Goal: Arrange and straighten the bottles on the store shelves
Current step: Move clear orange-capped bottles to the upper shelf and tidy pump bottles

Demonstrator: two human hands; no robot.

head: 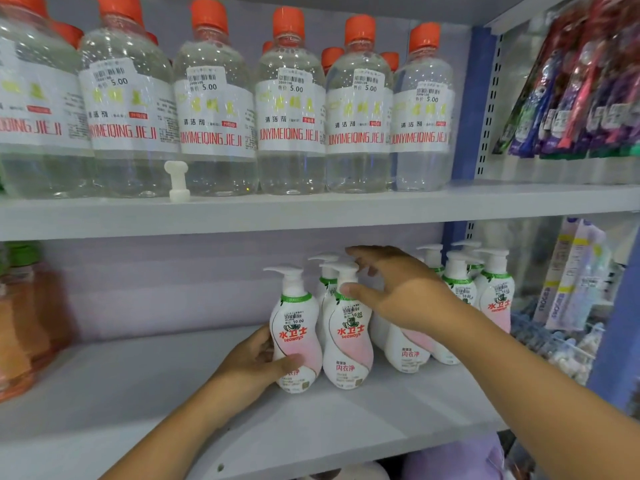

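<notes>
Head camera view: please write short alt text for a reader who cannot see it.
A person's left hand grips a white pump bottle on the lower shelf while the right hand reaches over its neighbour. Clear orange-capped bottles line the upper shelf.

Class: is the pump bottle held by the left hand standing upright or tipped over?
Upright. The pump bottle stands base down on the lower shelf, pump on top, with the left hand gripping its lower side.

In the upper half of the frame, the cleaner bottles (291, 109) are clear, glossy plastic with smooth orange plastic caps (288, 22) and paper price stickers (291, 84). The pump bottles (348, 337) at lower centre are opaque white plastic with a soft sheen. The shelf boards (311, 209) look like smooth, matt painted metal. At upper right hang shiny plastic packets (581, 81).
</notes>
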